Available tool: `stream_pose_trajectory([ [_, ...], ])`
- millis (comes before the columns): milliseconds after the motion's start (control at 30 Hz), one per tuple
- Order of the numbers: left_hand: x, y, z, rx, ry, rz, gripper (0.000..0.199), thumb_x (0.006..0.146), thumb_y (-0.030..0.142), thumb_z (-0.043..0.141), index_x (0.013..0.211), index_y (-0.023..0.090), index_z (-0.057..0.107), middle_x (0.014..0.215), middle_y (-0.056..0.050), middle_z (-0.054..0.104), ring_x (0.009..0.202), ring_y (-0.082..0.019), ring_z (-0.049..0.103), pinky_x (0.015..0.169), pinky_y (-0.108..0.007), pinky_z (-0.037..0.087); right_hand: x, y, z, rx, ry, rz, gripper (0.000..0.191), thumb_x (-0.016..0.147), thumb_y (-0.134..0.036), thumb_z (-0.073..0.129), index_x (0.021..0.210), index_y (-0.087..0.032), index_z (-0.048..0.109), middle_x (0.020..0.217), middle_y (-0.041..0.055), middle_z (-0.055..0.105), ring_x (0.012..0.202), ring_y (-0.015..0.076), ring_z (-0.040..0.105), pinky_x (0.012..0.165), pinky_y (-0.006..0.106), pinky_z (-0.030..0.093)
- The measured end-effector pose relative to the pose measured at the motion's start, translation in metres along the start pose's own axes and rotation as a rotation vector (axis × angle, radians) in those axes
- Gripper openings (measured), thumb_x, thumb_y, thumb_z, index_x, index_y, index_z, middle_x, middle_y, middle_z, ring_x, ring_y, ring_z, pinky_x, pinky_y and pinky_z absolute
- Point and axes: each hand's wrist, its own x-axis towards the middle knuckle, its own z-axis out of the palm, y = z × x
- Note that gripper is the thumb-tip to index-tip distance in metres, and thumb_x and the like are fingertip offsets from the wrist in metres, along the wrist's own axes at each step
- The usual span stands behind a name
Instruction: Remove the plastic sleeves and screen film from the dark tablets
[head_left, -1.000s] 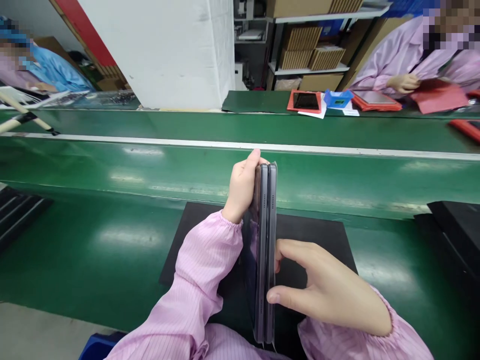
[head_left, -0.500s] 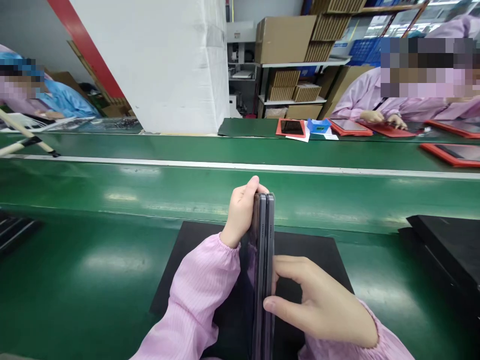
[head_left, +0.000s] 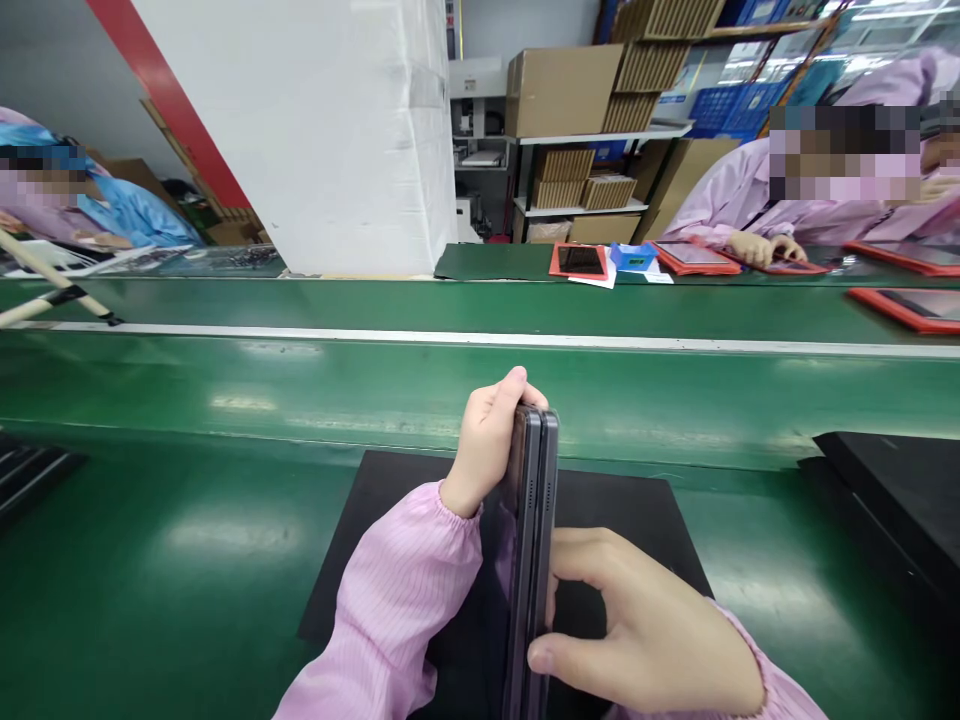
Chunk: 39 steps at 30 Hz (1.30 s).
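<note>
Two dark grey tablets [head_left: 535, 560] stand on edge, pressed face to face above a black mat [head_left: 622, 500], with speaker slots along their edges. My left hand [head_left: 484, 445] wraps over their top end from the left. My right hand [head_left: 637, 625] grips them lower down from the right, its thumb across the near edge. The tablets' lower ends run past the bottom of the picture, and their faces are turned away from view.
A green conveyor belt [head_left: 225, 530] with a white strip runs across. Black foam [head_left: 885, 480] sits at the right. Beyond the belt, a co-worker's hands [head_left: 761, 247] work among red-framed tablets [head_left: 581, 261] near a blue box [head_left: 634, 257]. Another co-worker sits far left.
The tablets and both hands sit lower in the picture as the view tilts up. My grip looks unchanged. The co-worker's hands have moved down onto a red-framed item.
</note>
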Motion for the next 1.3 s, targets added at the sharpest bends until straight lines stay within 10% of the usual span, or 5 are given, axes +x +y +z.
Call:
stream_pose_trajectory([
  [1100, 0.001, -0.006, 0.000, 0.094, 0.098, -0.011, 0.056, 0.092, 0.062, 0.052, 0.056, 0.019, 0.059, 0.057, -0.001, 0.053, 0.058, -0.014, 0.049, 0.059, -0.029, 0.039, -0.004, 0.004, -0.008, -0.058, 0.110, -0.022, 0.017, 0.082, -0.023, 0.073, 0.071, -0.020, 0.061, 0.080, 0.0006, 0.071, 0.076, 0.0179, 0.067, 0.075, 0.029, 0.050],
  [1300, -0.009, -0.003, 0.009, 0.193, -0.004, 0.041, 0.055, 0.097, 0.055, 0.045, 0.058, 0.020, 0.060, 0.060, -0.003, 0.057, 0.063, -0.017, 0.052, 0.064, -0.032, 0.038, -0.003, 0.008, -0.007, 0.099, 0.429, -0.242, 0.025, 0.085, -0.034, 0.072, 0.072, -0.020, 0.055, 0.071, -0.0022, 0.063, 0.066, 0.0134, 0.057, 0.065, 0.026, 0.044],
])
